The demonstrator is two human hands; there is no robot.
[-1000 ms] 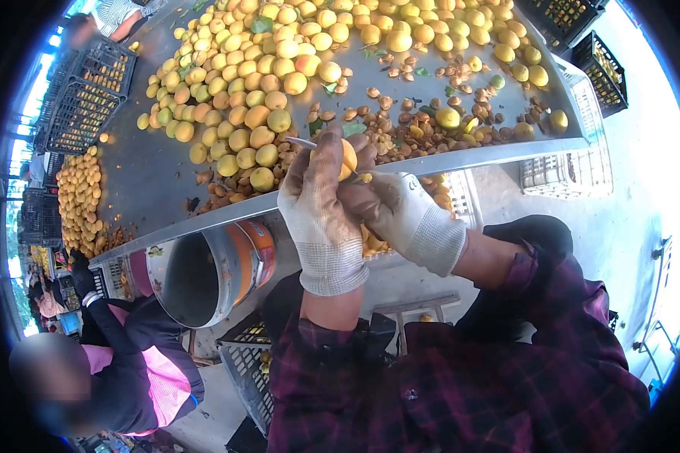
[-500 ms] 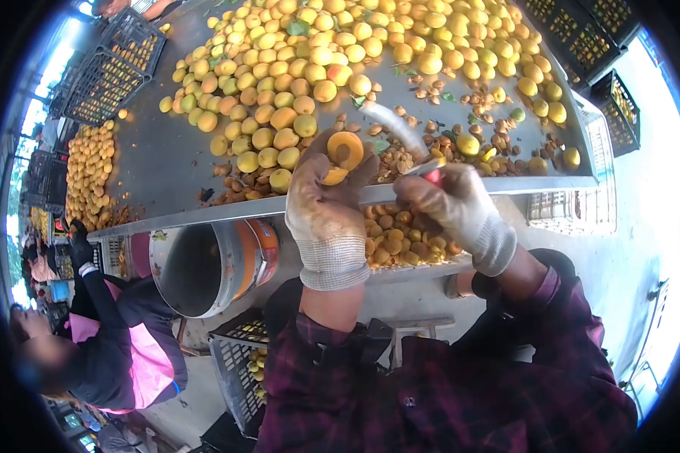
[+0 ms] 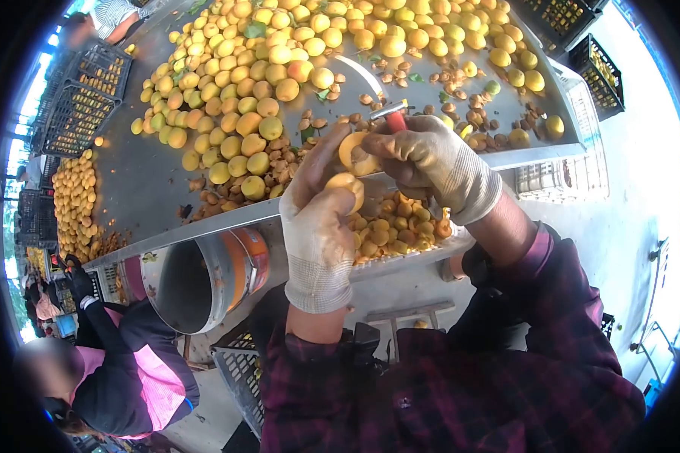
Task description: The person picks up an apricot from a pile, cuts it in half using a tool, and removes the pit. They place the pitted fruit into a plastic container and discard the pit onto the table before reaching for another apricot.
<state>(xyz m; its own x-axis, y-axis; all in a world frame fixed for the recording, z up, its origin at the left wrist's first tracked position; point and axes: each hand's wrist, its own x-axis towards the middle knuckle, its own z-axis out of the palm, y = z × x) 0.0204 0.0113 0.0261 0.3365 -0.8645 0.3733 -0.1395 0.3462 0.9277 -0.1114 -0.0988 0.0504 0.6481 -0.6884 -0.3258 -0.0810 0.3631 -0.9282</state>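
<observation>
My left hand (image 3: 321,219), in a stained white glove, holds a cut-open apricot (image 3: 345,189) between thumb and fingers. Beside it, my gloved right hand (image 3: 438,162) grips the red handle of a curved knife (image 3: 394,118), its pale blade pointing up and left. The right fingers touch an opened apricot half (image 3: 357,154) at the left fingertips. Both hands are above the table's front edge. Below them sits a crate of apricot halves (image 3: 389,230). Whole apricots (image 3: 234,98) are heaped on the metal table (image 3: 140,174), with pits (image 3: 482,117) scattered nearby.
A bucket (image 3: 196,275) stands under the table edge at left. A co-worker in black and pink (image 3: 140,370) sits at lower left, and another person (image 3: 113,19) is at upper left. Black crates (image 3: 83,98) stand beyond the table; a white crate (image 3: 574,143) stands at right.
My right hand has moved left to meet my left hand and touches the fruit. The knife has turned with its blade up. The whole view has shifted somewhat.
</observation>
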